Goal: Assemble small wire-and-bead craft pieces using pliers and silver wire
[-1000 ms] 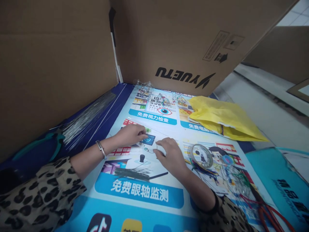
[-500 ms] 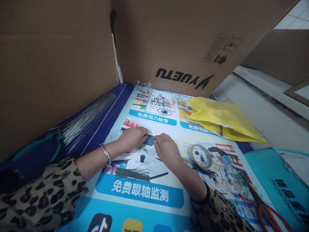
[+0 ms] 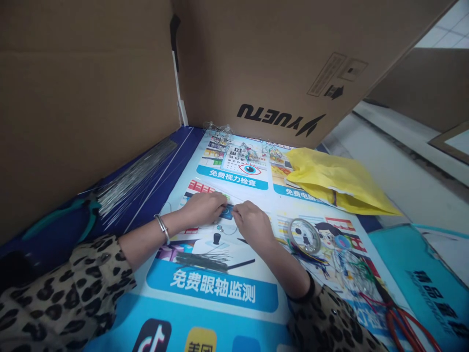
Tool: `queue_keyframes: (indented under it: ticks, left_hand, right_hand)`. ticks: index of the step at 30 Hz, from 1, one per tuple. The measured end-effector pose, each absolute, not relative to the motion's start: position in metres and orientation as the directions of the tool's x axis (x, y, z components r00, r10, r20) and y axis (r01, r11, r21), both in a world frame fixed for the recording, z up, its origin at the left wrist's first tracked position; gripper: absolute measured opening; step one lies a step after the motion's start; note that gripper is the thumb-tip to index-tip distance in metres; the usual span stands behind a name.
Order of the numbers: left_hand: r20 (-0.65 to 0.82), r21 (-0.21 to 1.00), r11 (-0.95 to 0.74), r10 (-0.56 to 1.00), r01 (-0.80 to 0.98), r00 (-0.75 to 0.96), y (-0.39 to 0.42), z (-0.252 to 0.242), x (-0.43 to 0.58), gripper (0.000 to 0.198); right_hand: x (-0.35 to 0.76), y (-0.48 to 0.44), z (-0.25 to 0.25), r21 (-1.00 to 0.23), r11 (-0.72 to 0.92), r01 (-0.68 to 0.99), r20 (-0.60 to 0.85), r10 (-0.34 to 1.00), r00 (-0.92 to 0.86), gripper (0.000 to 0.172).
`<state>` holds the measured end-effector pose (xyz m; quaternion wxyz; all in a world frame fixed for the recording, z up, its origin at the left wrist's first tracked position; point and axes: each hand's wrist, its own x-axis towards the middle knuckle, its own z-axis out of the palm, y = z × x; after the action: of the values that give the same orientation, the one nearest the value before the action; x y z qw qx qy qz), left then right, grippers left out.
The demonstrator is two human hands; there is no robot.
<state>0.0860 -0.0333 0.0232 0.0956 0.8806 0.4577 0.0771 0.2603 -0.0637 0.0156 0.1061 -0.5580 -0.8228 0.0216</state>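
My left hand (image 3: pixel 208 208), a silver bangle on its wrist, is closed in a pinch above the printed poster (image 3: pixel 176 293). Close by on the right, my right hand (image 3: pixel 252 222) pinches too, fingertips facing the left ones across a small gap. Both seem to grip a thin wire, of which only faint stretches show; its ends are hard to make out. Just below the fingertips is a small shiny bead-like piece (image 3: pixel 220 228). Nearer me lies a bundle of short dark wires (image 3: pixel 203 261).
Long silver wires (image 3: pixel 135 173) and teal-handled pliers (image 3: pixel 90 215) lie at left. A tape roll (image 3: pixel 305 235), tangled wires (image 3: pixel 355 274) and red-handled scissors (image 3: pixel 403 322) are at right. A yellow bag (image 3: pixel 337 178) lies behind them. Cardboard walls (image 3: pixel 256 58) stand at the back and left.
Both hands stay almost in place, with the fingertips shifting slightly. The view has moved a little; the objects around lie as before.
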Motion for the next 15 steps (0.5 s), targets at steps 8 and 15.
queue_keyframes:
  ticks: [8,15]
  left_hand:
    - [0.041,0.249,-0.569,0.815,0.784,0.579,-0.0345,0.0255,0.0861,0.020]
    - [0.094,0.352,-0.556,0.821,0.753,0.563,-0.0334,0.0171,0.0848,0.024]
  right_hand:
    - [0.2576,-0.0633,0.0133,-0.094,0.341,0.935,0.174,0.931,-0.322,0.020]
    - [0.2593,-0.0630,0.0104,-0.102,0.370,0.923,0.196,0.918,-0.346,0.019]
